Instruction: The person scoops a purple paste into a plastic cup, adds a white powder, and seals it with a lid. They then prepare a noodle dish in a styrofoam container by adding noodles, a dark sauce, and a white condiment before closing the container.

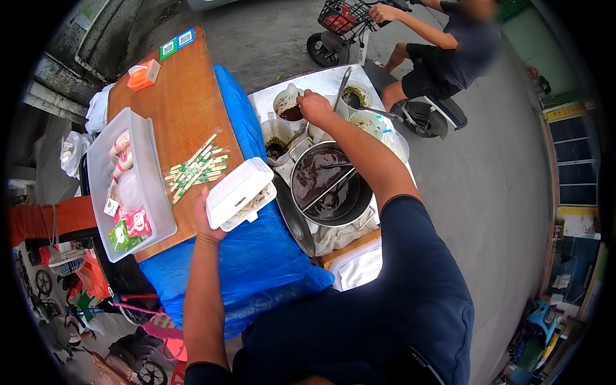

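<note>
My left hand (208, 219) holds a white foam clamshell box (240, 195) from its left side. The lid is partly raised, and pale food (252, 203) shows along the gap. My right hand (317, 108) is over a white plastic jug (287, 96) of dark sauce, its fingers closed around what looks like a utensil handle, mostly hidden by the hand. Below my right forearm stands a divided steel pot (320, 178) with dark liquid and a ladle (329, 199). A second jug (274, 130) of greenish-brown sauce stands left of the forearm, with a ladle in it.
Wrapped chopsticks (197, 171) lie on the wooden board (187, 101), beside a plastic bin (166, 226) of packets. Blue plastic sheeting (240, 260) drapes the stall. A round metal lid (293, 216) leans by the pot. Beyond the jugs, a person (433, 62) sits on an electric scooter (423, 115).
</note>
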Demonstrator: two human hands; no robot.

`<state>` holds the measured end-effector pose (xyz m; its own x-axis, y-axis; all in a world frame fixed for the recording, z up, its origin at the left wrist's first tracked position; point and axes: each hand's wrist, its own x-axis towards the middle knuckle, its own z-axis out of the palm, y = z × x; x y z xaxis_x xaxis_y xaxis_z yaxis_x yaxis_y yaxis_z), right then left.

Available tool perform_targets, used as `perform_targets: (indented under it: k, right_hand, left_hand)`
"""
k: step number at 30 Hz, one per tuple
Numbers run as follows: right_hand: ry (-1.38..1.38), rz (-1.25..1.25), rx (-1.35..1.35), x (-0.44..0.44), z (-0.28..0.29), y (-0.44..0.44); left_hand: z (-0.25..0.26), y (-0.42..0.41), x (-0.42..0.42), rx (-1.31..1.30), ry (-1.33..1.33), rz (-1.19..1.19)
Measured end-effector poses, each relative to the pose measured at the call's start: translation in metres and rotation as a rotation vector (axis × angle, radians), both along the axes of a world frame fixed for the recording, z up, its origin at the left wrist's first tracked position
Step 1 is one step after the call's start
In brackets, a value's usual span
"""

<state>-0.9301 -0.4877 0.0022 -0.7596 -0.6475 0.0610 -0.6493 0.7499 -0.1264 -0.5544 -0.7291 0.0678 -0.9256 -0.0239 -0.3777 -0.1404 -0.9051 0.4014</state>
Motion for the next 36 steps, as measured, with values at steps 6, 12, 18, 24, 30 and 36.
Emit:
perform_targets:
  k: [6,12,18,24,30,36]
  right_hand:
    - [0.247,0.268,0.489,-0.045,-0.035,-0.026]
    - [0.430,0.383,0.588,-0.056,-0.056,-0.034]
    - [0.421,0.503,0.491,-0.042,-0.031,-0.040]
    - [-0.227,-0.012,0.284,-0.027,-0.037,-0.038]
    - [-0.177,-0.202,0.170,-0.021,0.007,-0.033]
    - [-0.128,-0.241,0.093,-0.020,-0.007,-0.029]
  left_hand:
    - [-0.001,0.005,0.002,0.032,-0.008,-0.019]
    - [-0.002,0.005,0.007,-0.027,-0.049,0.021]
    - [-0.001,0.008,0.008,-0.042,-0.027,0.047]
    - [-0.003,0.010,0.012,-0.086,-0.012,0.046]
    - [-0.006,0.008,0.014,-0.087,-0.005,0.026]
    - [-0.005,0.012,0.011,-0.065,0.011,0.023]
